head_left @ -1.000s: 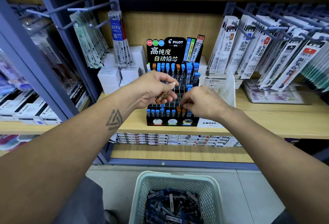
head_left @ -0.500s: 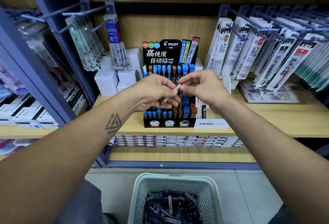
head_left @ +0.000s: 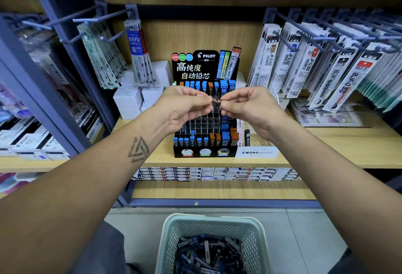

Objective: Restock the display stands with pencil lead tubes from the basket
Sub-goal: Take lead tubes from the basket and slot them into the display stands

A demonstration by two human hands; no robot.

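Nearest to me, on the floor at bottom centre: one pale green perforated basket (head_left: pixel 214 228), holding a loose heap of dark blue and white pencil lead tubes (head_left: pixel 208 254). Above it, my two forearms reach forward; the left one carries a triangular tattoo (head_left: pixel 138 149). At mid-height, my left hand (head_left: pixel 180 108) and my right hand (head_left: pixel 250 108) meet in front of the stand, each with fingertips curled and pinching one end of a single dark lead tube (head_left: pixel 217 101) with brownish print, held roughly level between them, clear of the slots. Just behind the hands, on the wooden shelf (head_left: pixel 326 145): one black Pilot display stand (head_left: pixel 205 121) with tiered clear compartments. Its front row holds blue-capped tubes at left and orange- and blue-capped tubes at right; the back row holds mostly blue caps with one orange; the middle compartments look largely unfilled, partly hidden by my hands. Touching the stand's right side: a white Mono sign card (head_left: pixel 257 152) with a dark tube upright behind it. Under the shelf edge: rows of flat small boxes (head_left: pixel 217 173). Left of the stand: stacked white boxes (head_left: pixel 130 99). Farthest, on pegboard hooks: hanging refill packets (head_left: pixel 304 62) at right, and BRFV refill packets (head_left: pixel 136 51) at left.
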